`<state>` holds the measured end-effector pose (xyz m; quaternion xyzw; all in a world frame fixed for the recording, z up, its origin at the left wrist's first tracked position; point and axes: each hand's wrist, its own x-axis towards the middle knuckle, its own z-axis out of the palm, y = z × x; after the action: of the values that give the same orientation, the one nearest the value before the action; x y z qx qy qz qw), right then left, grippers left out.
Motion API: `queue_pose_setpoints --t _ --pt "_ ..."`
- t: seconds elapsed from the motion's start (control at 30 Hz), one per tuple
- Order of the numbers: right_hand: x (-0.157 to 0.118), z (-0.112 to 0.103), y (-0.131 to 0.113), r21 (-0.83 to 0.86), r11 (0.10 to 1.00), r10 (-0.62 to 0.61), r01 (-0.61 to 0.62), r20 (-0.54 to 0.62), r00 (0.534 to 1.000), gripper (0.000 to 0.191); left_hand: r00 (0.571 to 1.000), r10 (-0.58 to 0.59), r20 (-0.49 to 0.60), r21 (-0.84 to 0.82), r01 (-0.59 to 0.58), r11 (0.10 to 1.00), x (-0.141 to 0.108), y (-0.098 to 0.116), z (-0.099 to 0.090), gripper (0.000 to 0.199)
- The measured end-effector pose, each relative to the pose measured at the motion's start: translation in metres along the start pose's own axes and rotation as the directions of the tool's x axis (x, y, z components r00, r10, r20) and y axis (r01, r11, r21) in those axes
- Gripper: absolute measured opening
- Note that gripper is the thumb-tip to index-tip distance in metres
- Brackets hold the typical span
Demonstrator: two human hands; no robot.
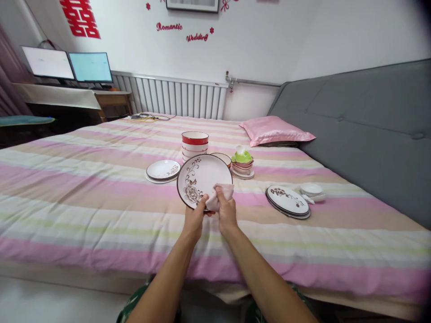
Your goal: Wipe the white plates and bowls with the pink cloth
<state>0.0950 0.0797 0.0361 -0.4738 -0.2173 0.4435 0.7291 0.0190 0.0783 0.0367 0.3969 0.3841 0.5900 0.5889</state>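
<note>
A white plate (210, 172) with a dark rim and brown flower pattern is held up, tilted toward me, above the bed. My left hand (195, 220) grips its lower edge, thumb on the face. My right hand (227, 213) pinches a pale pink cloth (220, 195) against the plate's lower right, with fingers partly hidden behind. Behind the plate stands a stack of red-and-white bowls (195, 141). Left of it lies a small stack of plates (163, 169); farther right rests another stack of flowered plates (288, 200).
The dishes rest on a striped bedspread (101, 193). Small bowls with a green leaf-shaped dish (242, 157) stand right of the bowls. Small white dishes (311, 189) and a spoon lie near the right plates. A pink pillow (276, 129) lies by the grey headboard (363, 116).
</note>
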Motion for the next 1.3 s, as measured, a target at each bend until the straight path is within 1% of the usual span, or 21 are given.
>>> queue_pose_setpoints --t 0.07,0.1,0.17,0.23,0.33,0.4,0.43,0.53,0.6,0.67,0.77,0.83,0.9,0.93,0.97,1.03,1.1,1.17,1.3 --pt "-0.007 0.003 0.006 0.001 0.999 0.038 -0.038 0.000 0.999 0.040 0.998 0.023 -0.063 -0.022 -0.025 0.999 -0.002 -0.003 0.004 0.049" --pt "-0.010 0.004 0.007 0.009 0.999 0.053 -0.053 0.004 0.999 0.041 0.997 0.029 -0.075 -0.014 -0.031 0.999 -0.004 -0.003 0.006 0.050" --pt "-0.013 0.004 0.007 0.039 0.996 0.073 -0.074 0.022 0.997 0.040 0.998 0.025 -0.064 0.032 -0.023 0.999 -0.006 -0.002 0.006 0.049" --pt "-0.010 0.001 0.002 0.083 0.993 0.080 -0.083 0.044 0.996 0.038 1.000 0.004 -0.002 0.113 -0.003 0.994 -0.008 0.003 0.004 0.047" --pt "0.001 -0.007 -0.010 0.154 0.985 0.062 -0.071 0.065 0.996 0.035 0.992 -0.010 0.125 0.235 -0.020 0.972 -0.007 0.014 -0.005 0.045" --pt "0.012 -0.016 -0.019 0.175 0.984 0.032 -0.045 0.078 0.996 0.034 0.988 -0.003 0.151 0.272 -0.039 0.962 -0.004 0.022 -0.014 0.046" --pt "0.018 -0.020 -0.024 0.165 0.986 0.011 -0.026 0.087 0.996 0.034 0.990 0.010 0.139 0.267 -0.047 0.963 -0.001 0.025 -0.018 0.047" --pt "0.030 -0.033 -0.035 0.027 0.997 -0.069 0.066 0.121 0.990 0.032 0.994 0.011 0.105 0.295 -0.042 0.955 0.008 0.027 -0.028 0.047" --pt "0.033 -0.039 -0.043 -0.052 0.991 -0.111 0.122 0.175 0.978 0.031 0.996 -0.034 0.086 0.333 0.004 0.943 0.011 0.026 -0.031 0.048" --pt "0.032 -0.042 -0.050 -0.097 0.984 -0.120 0.148 0.250 0.961 0.031 0.990 -0.098 0.102 0.337 0.058 0.940 0.011 0.025 -0.032 0.049" --pt "0.029 -0.044 -0.058 -0.128 0.984 -0.072 0.122 0.336 0.939 0.031 0.959 -0.193 0.207 0.361 0.108 0.926 0.006 0.028 -0.031 0.048" --pt "0.029 -0.047 -0.060 -0.137 0.987 -0.031 0.086 0.360 0.932 0.030 0.916 -0.275 0.292 0.419 0.136 0.898 0.001 0.031 -0.031 0.043" --pt "0.031 -0.049 -0.060 -0.147 0.988 0.005 0.052 0.366 0.931 0.031 0.872 -0.342 0.350 0.449 0.164 0.878 -0.002 0.033 -0.032 0.040" --pt "0.031 -0.050 -0.059 -0.152 0.988 0.024 0.034 0.363 0.931 0.031 0.864 -0.352 0.360 0.443 0.174 0.880 -0.003 0.034 -0.031 0.039" --pt "0.032 -0.051 -0.057 -0.155 0.988 0.040 0.017 0.358 0.933 0.032 0.871 -0.341 0.354 0.423 0.177 0.889 -0.003 0.033 -0.031 0.038" --pt "0.034 -0.051 -0.054 -0.144 0.990 0.056 -0.007 0.340 0.939 0.034 0.902 -0.294 0.315 0.367 0.170 0.915 -0.003 0.031 -0.030 0.037" --pt "0.036 -0.048 -0.051 -0.118 0.993 0.052 -0.015 0.316 0.947 0.035 0.926 -0.253 0.280 0.317 0.160 0.935 -0.002 0.028 -0.029 0.034" --pt "0.037 -0.045 -0.047 -0.093 0.996 0.040 -0.012 0.298 0.954 0.036 0.940 -0.228 0.253 0.268 0.158 0.950 -0.001 0.025 -0.028 0.033" --pt "0.031 -0.031 -0.034 -0.054 0.998 -0.012 0.025 0.229 0.973 0.037 0.978 -0.165 0.126 0.111 0.151 0.982 0.003 0.018 -0.023 0.031"
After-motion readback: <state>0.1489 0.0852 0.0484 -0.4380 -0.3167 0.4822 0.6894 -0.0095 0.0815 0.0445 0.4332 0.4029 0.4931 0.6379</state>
